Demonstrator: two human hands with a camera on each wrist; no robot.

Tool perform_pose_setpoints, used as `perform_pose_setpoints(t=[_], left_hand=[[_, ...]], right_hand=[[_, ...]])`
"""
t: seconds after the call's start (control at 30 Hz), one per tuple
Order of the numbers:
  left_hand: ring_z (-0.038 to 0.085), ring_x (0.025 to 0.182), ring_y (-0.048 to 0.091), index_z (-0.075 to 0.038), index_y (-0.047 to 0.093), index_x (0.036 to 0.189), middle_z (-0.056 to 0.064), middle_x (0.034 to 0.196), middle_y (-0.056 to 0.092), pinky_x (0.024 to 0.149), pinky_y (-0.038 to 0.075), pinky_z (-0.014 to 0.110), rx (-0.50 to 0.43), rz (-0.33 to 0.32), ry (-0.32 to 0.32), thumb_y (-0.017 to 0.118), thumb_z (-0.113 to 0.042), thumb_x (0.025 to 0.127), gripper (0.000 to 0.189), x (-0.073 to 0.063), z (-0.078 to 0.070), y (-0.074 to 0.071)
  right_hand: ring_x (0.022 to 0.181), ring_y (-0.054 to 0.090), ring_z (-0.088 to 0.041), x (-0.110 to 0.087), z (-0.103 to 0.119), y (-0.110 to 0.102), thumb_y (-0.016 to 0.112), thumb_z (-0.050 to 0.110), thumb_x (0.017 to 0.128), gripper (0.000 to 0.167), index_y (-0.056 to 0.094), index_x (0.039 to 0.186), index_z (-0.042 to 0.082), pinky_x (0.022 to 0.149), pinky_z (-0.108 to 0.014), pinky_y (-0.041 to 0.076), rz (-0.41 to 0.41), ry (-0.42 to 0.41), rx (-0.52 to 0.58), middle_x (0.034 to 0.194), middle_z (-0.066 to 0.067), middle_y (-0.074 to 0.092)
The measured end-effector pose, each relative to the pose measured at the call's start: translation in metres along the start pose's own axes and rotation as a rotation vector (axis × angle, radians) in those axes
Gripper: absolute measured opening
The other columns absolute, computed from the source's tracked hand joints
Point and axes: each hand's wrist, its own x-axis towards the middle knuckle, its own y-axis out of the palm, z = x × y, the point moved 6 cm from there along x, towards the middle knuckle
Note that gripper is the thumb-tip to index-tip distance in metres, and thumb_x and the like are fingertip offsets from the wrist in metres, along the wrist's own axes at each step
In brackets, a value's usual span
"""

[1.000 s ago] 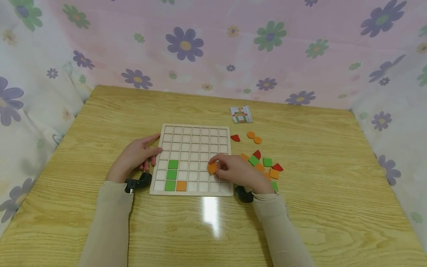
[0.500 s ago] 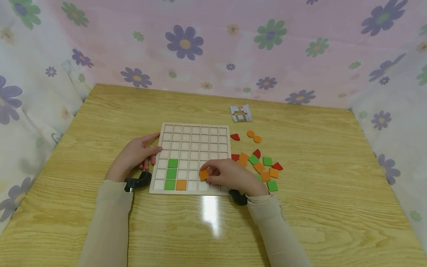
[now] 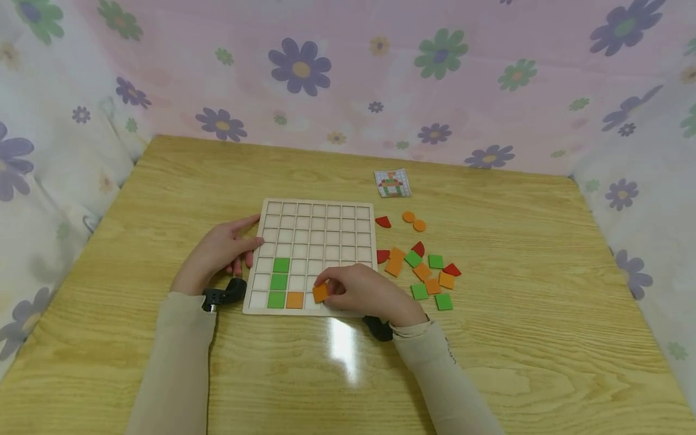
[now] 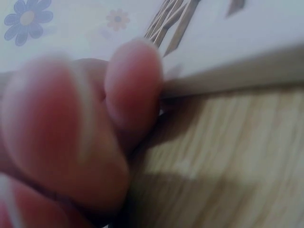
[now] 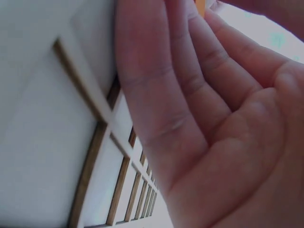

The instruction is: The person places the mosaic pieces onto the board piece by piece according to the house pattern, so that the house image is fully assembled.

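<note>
A pale wooden grid board (image 3: 317, 227) lies on the table. Three green square tiles (image 3: 279, 281) stand in a column in its lower left cells, and an orange square tile (image 3: 295, 300) sits right of the lowest one. Between thumb and fingertips my right hand (image 3: 372, 293) pinches a tilted orange square tile (image 3: 321, 293) over the bottom row, one cell to the right of the placed orange one. My left hand (image 3: 220, 251) touches the board's left edge with index finger and thumb; in the left wrist view its fingertips (image 4: 135, 78) are right against the board's side.
Right of the board lie several loose tiles: green squares (image 3: 435, 261), orange squares (image 3: 447, 280), red quarter-circle pieces (image 3: 452, 270) and two orange discs (image 3: 408, 216). A small printed pattern card (image 3: 393, 183) lies behind them. Flowered cloth (image 3: 348, 78) encloses the table.
My right hand has moved left and toward the front of the board with the orange tile, from the right-hand columns to the bottom row. The left hand stays at the board's edge.
</note>
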Motion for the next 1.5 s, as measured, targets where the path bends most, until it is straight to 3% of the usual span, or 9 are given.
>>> perform_pose_setpoints(t=[0.37, 0.6, 0.9, 1.3, 1.5], left_hand=[[0.017, 0.038, 0.046, -0.032, 0.026, 0.141, 0.016, 0.063, 0.057, 0.042, 0.046, 0.037, -0.015, 0.001, -0.001, 0.059, -0.038, 0.085, 0.065, -0.002, -0.001, 0.001], [0.018, 0.038, 0.045, -0.035, 0.028, 0.139, 0.014, 0.063, 0.058, 0.034, 0.035, 0.03, 0.018, -0.034, -0.011, 0.058, -0.04, 0.085, 0.063, -0.002, -0.002, -0.001], [0.016, 0.037, 0.042, -0.036, 0.028, 0.139, 0.013, 0.062, 0.057, 0.035, 0.036, 0.031, 0.014, -0.034, -0.011, 0.059, -0.042, 0.084, 0.064, -0.001, -0.001, -0.001], [0.013, 0.033, 0.033, -0.035, 0.031, 0.138, 0.003, 0.049, 0.044, 0.034, 0.034, 0.029, 0.041, -0.04, 0.001, 0.06, -0.042, 0.083, 0.062, -0.002, -0.001, -0.002], [0.013, 0.033, 0.034, -0.034, 0.03, 0.139, 0.005, 0.05, 0.046, 0.034, 0.034, 0.03, 0.043, -0.039, 0.008, 0.06, -0.043, 0.083, 0.063, -0.001, -0.002, -0.003]], right_hand=[[0.068, 0.051, -0.005, -0.001, 0.006, 0.005, 0.062, 0.018, 0.082, 0.024, 0.06, 0.105, 0.02, 0.063, -0.021, 0.044, 0.006, -0.001, 0.011, 0.077, 0.012, 0.056], [0.067, 0.052, -0.003, -0.001, 0.01, 0.006, 0.063, 0.021, 0.082, 0.024, 0.059, 0.106, 0.018, 0.063, -0.021, 0.044, 0.003, 0.004, -0.003, 0.076, 0.012, 0.056], [0.066, 0.051, -0.003, 0.0, 0.012, 0.008, 0.065, 0.021, 0.081, 0.024, 0.059, 0.104, 0.017, 0.063, -0.02, 0.043, -0.006, 0.007, -0.028, 0.074, 0.013, 0.055], [0.062, 0.049, -0.004, 0.002, 0.014, 0.011, 0.066, 0.022, 0.079, 0.023, 0.06, 0.101, 0.017, 0.059, -0.02, 0.041, -0.03, 0.03, -0.078, 0.07, 0.013, 0.054], [0.061, 0.049, -0.004, 0.003, 0.015, 0.011, 0.067, 0.022, 0.079, 0.023, 0.06, 0.1, 0.016, 0.058, -0.019, 0.041, -0.043, 0.025, -0.106, 0.069, 0.014, 0.053]])
